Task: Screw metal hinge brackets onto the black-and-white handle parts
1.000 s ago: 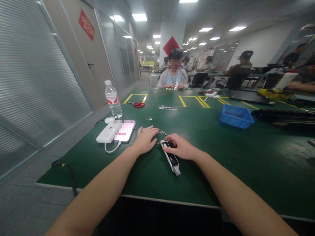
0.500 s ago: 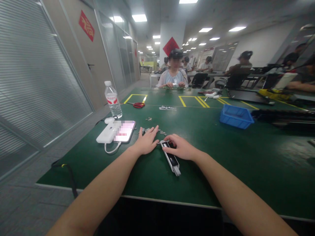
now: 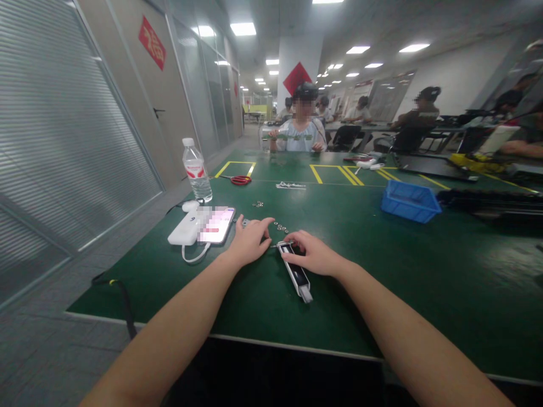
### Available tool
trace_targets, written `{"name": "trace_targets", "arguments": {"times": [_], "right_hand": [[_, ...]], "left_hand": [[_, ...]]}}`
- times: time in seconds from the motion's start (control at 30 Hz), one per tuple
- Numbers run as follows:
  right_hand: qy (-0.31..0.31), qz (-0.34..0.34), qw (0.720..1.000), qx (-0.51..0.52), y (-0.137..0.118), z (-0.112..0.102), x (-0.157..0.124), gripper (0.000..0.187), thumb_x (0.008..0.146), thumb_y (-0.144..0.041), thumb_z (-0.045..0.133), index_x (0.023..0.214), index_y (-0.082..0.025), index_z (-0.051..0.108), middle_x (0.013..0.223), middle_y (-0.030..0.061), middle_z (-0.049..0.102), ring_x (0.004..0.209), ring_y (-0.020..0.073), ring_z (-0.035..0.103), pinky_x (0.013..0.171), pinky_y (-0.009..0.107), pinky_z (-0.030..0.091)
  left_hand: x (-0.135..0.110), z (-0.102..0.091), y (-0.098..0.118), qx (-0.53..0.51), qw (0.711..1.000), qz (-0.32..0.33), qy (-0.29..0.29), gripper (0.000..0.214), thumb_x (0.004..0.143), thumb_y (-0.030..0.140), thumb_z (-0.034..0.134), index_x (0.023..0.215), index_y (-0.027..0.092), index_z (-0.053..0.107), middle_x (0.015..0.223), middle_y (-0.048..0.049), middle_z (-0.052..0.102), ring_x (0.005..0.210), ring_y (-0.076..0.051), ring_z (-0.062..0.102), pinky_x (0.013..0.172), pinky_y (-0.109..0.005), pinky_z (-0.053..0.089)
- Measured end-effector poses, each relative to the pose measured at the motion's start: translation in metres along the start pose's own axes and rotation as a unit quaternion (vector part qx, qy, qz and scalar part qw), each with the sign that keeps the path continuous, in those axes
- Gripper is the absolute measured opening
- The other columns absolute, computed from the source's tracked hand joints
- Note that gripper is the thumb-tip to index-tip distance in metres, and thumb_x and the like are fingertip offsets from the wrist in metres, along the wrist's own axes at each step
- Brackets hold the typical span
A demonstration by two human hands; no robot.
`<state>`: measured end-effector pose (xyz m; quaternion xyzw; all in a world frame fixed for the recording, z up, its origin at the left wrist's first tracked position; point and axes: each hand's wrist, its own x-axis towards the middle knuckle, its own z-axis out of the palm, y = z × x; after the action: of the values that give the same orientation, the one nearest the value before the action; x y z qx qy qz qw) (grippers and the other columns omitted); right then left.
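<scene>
My right hand (image 3: 313, 252) grips the far end of a long, narrow white case with a dark inside (image 3: 299, 275). Its thumb lies across the case and its fingers curl at the far end. A grey tab (image 3: 305, 294) sticks out of the near end. Left of the case is my left hand (image 3: 251, 242), low over the table, thumb and fingers apart, nothing seen in them. A thin metal piece (image 3: 274, 246) shows between the hands at the case's far end. Beyond them lie several small metal rings (image 3: 280, 228); small grey parts (image 3: 245, 223) are partly hidden behind my left fingers.
On the green table (image 3: 186, 299) a phone (image 3: 220, 226), a white power bank (image 3: 183, 229) and a water bottle (image 3: 197, 172) stand left. Farther off are red-handled scissors (image 3: 241, 180), more rings (image 3: 258, 204), a white strip (image 3: 291, 185) and a blue bin (image 3: 410, 202). A person (image 3: 297, 127) sits opposite.
My left hand has tilted and drawn its fingers in, with the index and thumb nearer each other. My right hand stays on the case. The person opposite has raised a green strip.
</scene>
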<state>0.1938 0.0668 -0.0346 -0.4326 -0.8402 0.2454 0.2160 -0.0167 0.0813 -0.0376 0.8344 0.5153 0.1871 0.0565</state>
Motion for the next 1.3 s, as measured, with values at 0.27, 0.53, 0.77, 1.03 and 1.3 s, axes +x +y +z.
{"name": "trace_targets", "arguments": {"times": [0.27,0.53,0.77,1.03,1.3], "right_hand": [[0.016,0.017,0.999,-0.027,-0.001,-0.001,0.001,0.038,0.078,-0.046,0.064,0.102,-0.016,0.061,0.095,0.0074,0.059,0.082,0.0171,0.055,0.071,0.03,0.043],[0.028,0.066,0.997,-0.037,0.004,-0.002,0.002,0.04,0.075,-0.053,0.065,0.09,-0.017,0.058,0.089,0.0068,0.063,0.076,0.0172,0.056,0.065,0.029,0.042],[0.028,0.068,0.997,-0.028,0.006,-0.001,0.002,0.04,0.074,-0.052,0.066,0.09,-0.017,0.057,0.087,0.006,0.063,0.075,0.0171,0.057,0.064,0.028,0.042],[0.028,0.071,0.997,-0.032,0.005,-0.002,0.002,0.039,0.074,-0.052,0.066,0.09,-0.018,0.057,0.088,0.0064,0.064,0.075,0.0173,0.057,0.064,0.028,0.042],[0.022,0.073,0.997,-0.032,0.004,-0.003,0.001,0.037,0.075,-0.05,0.066,0.09,-0.017,0.057,0.089,0.0067,0.064,0.076,0.0175,0.057,0.064,0.028,0.042]], "left_hand": [[-0.002,-0.007,0.006,0.017,1.0,-0.008,0.0,0.034,0.082,0.02,0.055,0.115,0.026,0.055,0.086,-0.0003,0.069,0.11,-0.025,0.053,0.102,-0.053,0.018],[-0.001,-0.004,0.011,-0.042,0.996,-0.054,0.059,0.013,0.083,0.026,0.059,0.096,0.025,0.063,0.086,0.0023,0.072,0.097,-0.021,0.06,0.096,-0.045,0.027],[0.001,-0.001,0.019,-0.105,0.991,-0.061,0.051,0.01,0.081,0.025,0.063,0.09,0.022,0.065,0.082,0.0021,0.073,0.089,-0.019,0.064,0.091,-0.04,0.038],[0.0,0.0,0.017,-0.159,0.983,-0.071,0.058,0.009,0.077,0.022,0.065,0.086,0.021,0.065,0.079,0.002,0.072,0.086,-0.018,0.066,0.086,-0.037,0.044],[0.0,0.001,0.016,-0.18,0.979,-0.077,0.058,0.01,0.075,0.021,0.065,0.085,0.021,0.065,0.079,0.0013,0.072,0.084,-0.018,0.066,0.088,-0.038,0.043]]}}
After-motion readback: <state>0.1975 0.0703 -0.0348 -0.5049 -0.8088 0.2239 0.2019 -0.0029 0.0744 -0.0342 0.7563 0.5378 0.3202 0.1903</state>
